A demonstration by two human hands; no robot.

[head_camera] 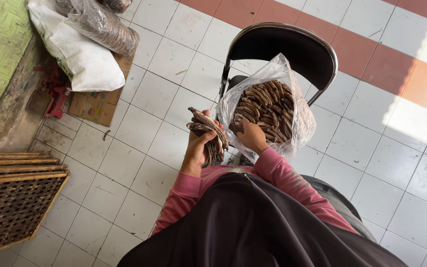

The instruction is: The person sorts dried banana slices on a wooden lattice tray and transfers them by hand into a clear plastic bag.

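Observation:
My left hand (197, 147) grips a stack of flat brown dried strips (207, 129), held upright over the tiled floor. My right hand (251, 136) reaches into a clear plastic bag (300, 116), fingers closed among the brown dried strips (268, 105) packed inside. The bag rests on the seat of a black folding chair (283, 45) with a metal frame. Both arms wear pink sleeves.
A white sack (82, 62) and a clear bag of brown pieces (106, 27) lie on flattened cardboard (95, 105) at upper left. Woven bamboo trays (13, 198) are stacked at lower left. A red tool (58, 95) lies by a concrete ledge. White tiles cover the floor.

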